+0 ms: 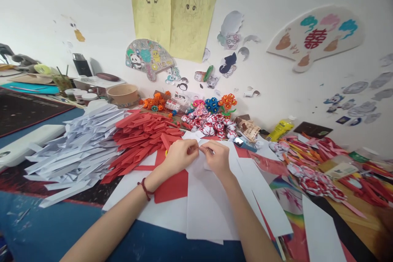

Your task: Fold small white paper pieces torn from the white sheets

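My left hand (182,154) and my right hand (217,157) meet over the middle of the desk, thumbs and fingers pinched closed. A small piece of white paper (193,135) shows at the fingertips, mostly hidden by my fingers. Beneath my hands lie white paper sheets (211,213) and a red sheet (172,188). To the left of my left hand, folded red paper strips (143,137) form a heap. Farther left is a bigger pile of folded white paper strips (82,151).
Red-and-white paper flowers (210,125) lie behind my hands. At the right are a yellow bottle (281,129) and loose coloured strips (319,147). A round tan bowl (123,95) and a black flask (80,64) stand back left, against a wall with paper fans (316,37).
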